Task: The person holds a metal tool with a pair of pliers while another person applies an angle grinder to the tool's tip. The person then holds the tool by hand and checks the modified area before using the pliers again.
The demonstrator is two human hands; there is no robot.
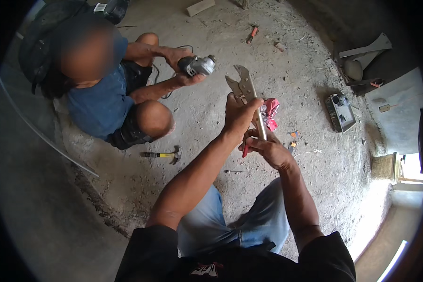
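Both my hands are on a silver, two-jawed, plier-like tool [246, 86], raised in front of me. Its jaws stand apart and point up and away. My left hand [238, 115] is closed round the tool just below the jaws. Lower down, my right hand [271, 149] grips the handle end, where a red part shows between the fingers. Beneath the tool, a crumpled red-and-white packet [270, 113] lies on the floor, partly hidden. To my left, a co-worker [96, 108] squats, both hands on a grey-and-black corded power tool [197, 66].
A hammer [162, 154] with a yellow-and-black handle lies on the rough concrete floor [202, 127]. Farther off are a red-handled tool [252, 35] and a wood block [200, 7]. An open box [340, 113] and a bucket [384, 168] stand to the right.
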